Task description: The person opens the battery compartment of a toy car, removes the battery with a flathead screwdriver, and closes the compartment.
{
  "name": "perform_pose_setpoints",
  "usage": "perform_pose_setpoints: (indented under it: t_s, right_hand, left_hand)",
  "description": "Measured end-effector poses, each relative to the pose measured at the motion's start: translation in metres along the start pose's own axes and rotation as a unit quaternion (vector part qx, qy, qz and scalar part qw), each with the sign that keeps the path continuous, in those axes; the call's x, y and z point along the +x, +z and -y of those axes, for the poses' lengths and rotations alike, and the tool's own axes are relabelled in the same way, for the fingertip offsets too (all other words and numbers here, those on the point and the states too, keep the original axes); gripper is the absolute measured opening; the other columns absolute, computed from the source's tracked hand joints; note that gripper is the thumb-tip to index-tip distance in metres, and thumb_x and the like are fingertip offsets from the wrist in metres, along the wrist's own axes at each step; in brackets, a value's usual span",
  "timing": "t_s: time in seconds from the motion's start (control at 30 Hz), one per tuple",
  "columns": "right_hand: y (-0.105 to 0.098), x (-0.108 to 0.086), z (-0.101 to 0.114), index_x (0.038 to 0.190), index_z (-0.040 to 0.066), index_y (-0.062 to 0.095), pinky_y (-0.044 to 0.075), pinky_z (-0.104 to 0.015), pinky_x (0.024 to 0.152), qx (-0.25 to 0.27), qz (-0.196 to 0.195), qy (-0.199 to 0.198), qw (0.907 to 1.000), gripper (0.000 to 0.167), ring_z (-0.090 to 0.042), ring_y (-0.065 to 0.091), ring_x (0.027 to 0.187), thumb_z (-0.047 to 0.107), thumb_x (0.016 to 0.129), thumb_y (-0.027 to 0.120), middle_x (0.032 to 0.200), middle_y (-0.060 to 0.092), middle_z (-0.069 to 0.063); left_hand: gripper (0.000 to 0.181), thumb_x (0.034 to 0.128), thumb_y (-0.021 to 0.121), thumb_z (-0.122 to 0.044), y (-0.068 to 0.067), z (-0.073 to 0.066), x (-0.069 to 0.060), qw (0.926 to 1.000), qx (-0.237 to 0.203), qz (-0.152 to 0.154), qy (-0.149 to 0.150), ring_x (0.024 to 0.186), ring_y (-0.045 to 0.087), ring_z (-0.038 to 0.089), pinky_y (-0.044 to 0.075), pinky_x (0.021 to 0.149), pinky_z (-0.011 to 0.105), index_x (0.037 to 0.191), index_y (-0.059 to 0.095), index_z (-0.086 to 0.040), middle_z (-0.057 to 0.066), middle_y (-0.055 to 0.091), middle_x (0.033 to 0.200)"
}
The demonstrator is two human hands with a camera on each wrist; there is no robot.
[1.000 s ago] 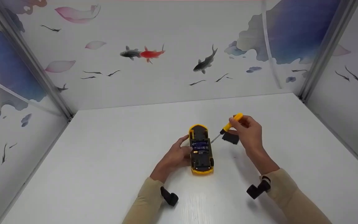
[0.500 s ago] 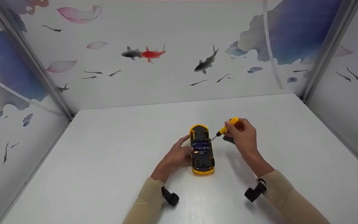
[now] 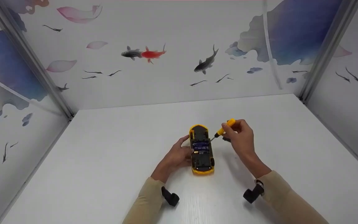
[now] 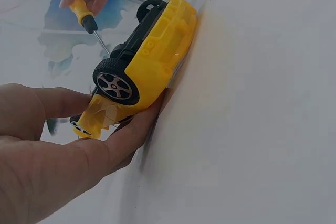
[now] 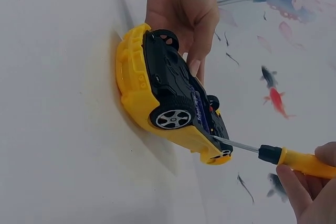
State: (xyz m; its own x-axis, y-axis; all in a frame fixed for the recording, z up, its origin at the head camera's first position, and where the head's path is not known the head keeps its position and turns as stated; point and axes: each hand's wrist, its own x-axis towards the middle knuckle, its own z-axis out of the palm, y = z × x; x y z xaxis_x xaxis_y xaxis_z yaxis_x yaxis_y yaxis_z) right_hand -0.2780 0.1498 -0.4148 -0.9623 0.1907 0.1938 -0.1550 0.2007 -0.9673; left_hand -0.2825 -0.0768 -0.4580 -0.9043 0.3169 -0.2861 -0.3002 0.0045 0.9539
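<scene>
A yellow toy car [image 3: 202, 163] lies upside down on the white table, its black underside up. Blue batteries [image 3: 200, 147] sit in the uncovered bay at its middle. My left hand [image 3: 176, 155] holds the car by its left side, the thumb at the bay's edge. With my right hand [image 3: 242, 138] I grip a yellow-handled screwdriver [image 3: 227, 127], slanted down to the left. Its shaft [image 5: 239, 145] reaches the bay's rim in the right wrist view; whether the tip touches a battery I cannot tell. A small black flat piece [image 3: 226, 139] shows partly behind my right fingers.
The white tabletop [image 3: 104, 155] spreads around the car. A white panel [image 3: 172, 84] printed with fish and petals stands behind it, with side panels at left and right. Black cameras [image 3: 170, 196] are strapped to both wrists.
My right hand has moved left and slightly down, bringing the screwdriver tip from beside the car to the battery bay's edge. The hand now covers more of the black piece. The car stays put.
</scene>
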Motion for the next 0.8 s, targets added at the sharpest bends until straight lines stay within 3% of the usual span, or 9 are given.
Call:
perform_pose_setpoints:
  t_s: [0.37, 0.63, 0.7, 0.8]
  right_hand:
    - [0.007, -0.008, -0.001, 0.109, 0.003, 0.053, 0.058, -0.016, 0.077, -0.039, 0.009, -0.085, 0.9955, 0.027, -0.026, 0.070, 0.098, 0.019, 0.095, 0.069, 0.106, 0.061, -0.014]
    - [0.012, -0.010, -0.001, 0.103, 0.004, 0.056, 0.049, -0.018, 0.067, -0.106, 0.016, -0.171, 0.9795, 0.023, -0.019, 0.057, 0.082, 0.017, 0.093, 0.072, 0.099, 0.064, -0.008]
    - [0.013, -0.010, -0.001, 0.103, 0.004, 0.056, 0.045, -0.019, 0.065, -0.108, 0.018, -0.175, 0.9785, 0.023, -0.021, 0.054, 0.079, 0.017, 0.093, 0.072, 0.099, 0.064, -0.008]
    - [0.011, -0.009, -0.004, 0.106, 0.004, 0.055, 0.050, -0.014, 0.068, -0.085, 0.025, -0.158, 0.9835, 0.023, -0.020, 0.059, 0.082, 0.018, 0.095, 0.070, 0.100, 0.064, -0.010]
  left_hand:
    - [0.072, 0.0978, 0.052, -0.002, -0.001, 0.000, -0.002, 0.9999, -0.001, -0.013, 0.001, 0.111, 0.068, 0.031, 0.057, 0.093, 0.048, 0.161, 0.022, -0.022, 0.020, 0.051, 0.148]
    - [0.074, 0.0973, 0.056, -0.002, -0.002, 0.002, 0.000, 1.0000, -0.004, -0.003, 0.006, 0.117, 0.066, 0.035, 0.057, 0.094, 0.050, 0.161, 0.023, -0.021, 0.022, 0.051, 0.148]
    - [0.074, 0.0972, 0.056, -0.002, -0.003, 0.002, 0.000, 0.9999, -0.001, -0.001, 0.012, 0.116, 0.067, 0.035, 0.057, 0.093, 0.050, 0.161, 0.023, -0.019, 0.023, 0.051, 0.147]
    - [0.074, 0.0974, 0.057, -0.002, -0.002, 0.001, 0.000, 0.9997, 0.014, -0.001, 0.019, 0.116, 0.067, 0.036, 0.057, 0.094, 0.049, 0.161, 0.022, -0.018, 0.024, 0.051, 0.147]
